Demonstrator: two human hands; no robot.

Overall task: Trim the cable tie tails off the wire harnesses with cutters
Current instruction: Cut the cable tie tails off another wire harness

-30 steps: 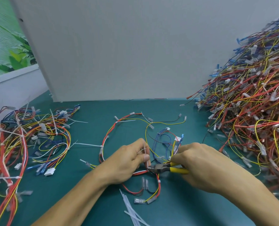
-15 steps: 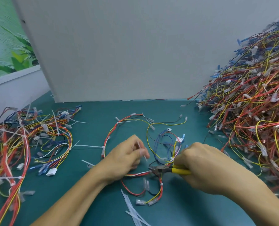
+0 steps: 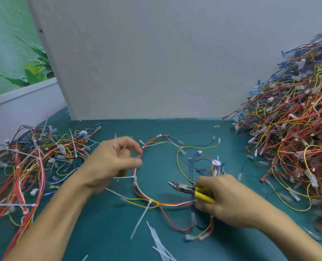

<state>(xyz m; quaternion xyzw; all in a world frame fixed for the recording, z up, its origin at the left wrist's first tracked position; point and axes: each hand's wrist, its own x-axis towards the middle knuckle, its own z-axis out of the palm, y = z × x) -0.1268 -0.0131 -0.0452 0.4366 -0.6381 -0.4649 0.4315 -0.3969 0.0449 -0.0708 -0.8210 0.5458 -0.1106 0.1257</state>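
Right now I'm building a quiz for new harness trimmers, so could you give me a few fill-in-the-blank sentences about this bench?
1. The right hand grips metal cutters with ___ handles.
2. The taller heap of multicoloured wire harnesses lies on the person's ___ side.
3. Loose white cut tie tails lie on the teal table ___ the two forearms.
Missing words: yellow; right; between.

A teal table carries everything. At its centre lies one loose harness of red, yellow, white and blue wires, with long white cable ties sticking out of it. At 3 o'clock rises a tall heap of harnesses. At 9 o'clock spreads a lower tangle of harnesses. Cut tie tails lie scattered at 6 o'clock. A white board stands at 12 o'clock.
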